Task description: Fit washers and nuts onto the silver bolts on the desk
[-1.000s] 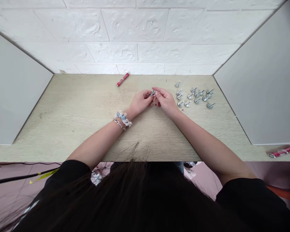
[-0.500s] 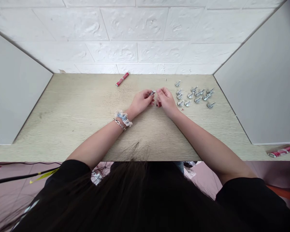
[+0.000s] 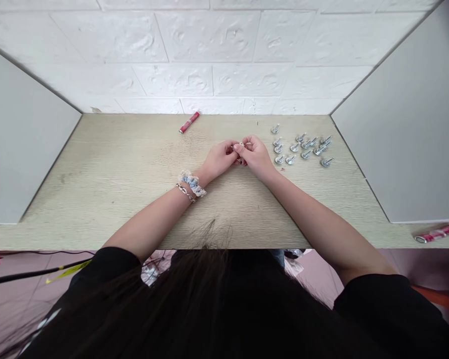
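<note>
Bolt [image 3: 242, 144] is pinched by left hand [image 3: 220, 158] and right hand [image 3: 257, 156]; long axis lies roughly sideways; pointing direction is hidden.

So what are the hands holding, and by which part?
A small metal piece, between the left hand and right hand. They cover most of it, so which part they grip can't be told.

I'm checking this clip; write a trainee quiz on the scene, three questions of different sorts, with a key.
1. Multiple choice: on which of the person's sides is the scrunchie worn? A) right B) left
2. True or false: the loose bolts lie to the right of both hands.
3. Fill in: the left hand and right hand meet at a small piece made of ____.

Key: 1. B; 2. True; 3. metal
</note>
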{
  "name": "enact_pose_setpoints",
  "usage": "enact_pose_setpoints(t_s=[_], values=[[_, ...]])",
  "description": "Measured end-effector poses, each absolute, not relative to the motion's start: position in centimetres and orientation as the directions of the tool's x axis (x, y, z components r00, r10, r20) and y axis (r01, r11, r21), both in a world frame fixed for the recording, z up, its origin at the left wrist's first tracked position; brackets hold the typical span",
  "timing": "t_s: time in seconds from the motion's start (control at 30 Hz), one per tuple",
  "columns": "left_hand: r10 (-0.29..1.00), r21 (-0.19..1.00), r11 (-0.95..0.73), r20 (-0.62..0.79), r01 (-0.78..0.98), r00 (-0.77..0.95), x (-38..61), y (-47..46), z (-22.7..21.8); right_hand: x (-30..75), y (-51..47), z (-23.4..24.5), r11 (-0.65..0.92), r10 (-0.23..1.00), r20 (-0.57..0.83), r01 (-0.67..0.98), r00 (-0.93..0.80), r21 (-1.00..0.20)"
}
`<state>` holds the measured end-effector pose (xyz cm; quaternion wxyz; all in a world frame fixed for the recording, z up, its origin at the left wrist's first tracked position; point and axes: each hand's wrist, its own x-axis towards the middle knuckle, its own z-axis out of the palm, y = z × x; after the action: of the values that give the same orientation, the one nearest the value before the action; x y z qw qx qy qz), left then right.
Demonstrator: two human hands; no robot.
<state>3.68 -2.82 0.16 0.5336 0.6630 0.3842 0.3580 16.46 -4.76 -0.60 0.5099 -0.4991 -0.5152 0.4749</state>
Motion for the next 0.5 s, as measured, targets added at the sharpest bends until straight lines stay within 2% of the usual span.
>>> enact_pose_setpoints(t_s=[0.17, 0.4, 0.5], values=[[0.904, 0.980, -0.126, 0.048, 0.157, 0.425, 3.8, -3.0, 0.3, 16.3, -5.0, -0.5, 0.067, 0.995, 0.068, 0.020, 0.068, -0.998], [0.908, 0.990, -0.104, 0.057, 0.091, 0.416, 3.6, -2.2, -0.5, 16.5, -4.7, -0.1, 0.025, 0.999, 0.024, 0.026, -0.025, -0.999], [0.917, 0.992, -0.082, 0.038, 0.095, 0.398, 3.6, -2.2, -0.7, 16.5, -4.5, -0.4, 0.058, 0.998, 0.057, 0.018, -0.038, -0.998]])
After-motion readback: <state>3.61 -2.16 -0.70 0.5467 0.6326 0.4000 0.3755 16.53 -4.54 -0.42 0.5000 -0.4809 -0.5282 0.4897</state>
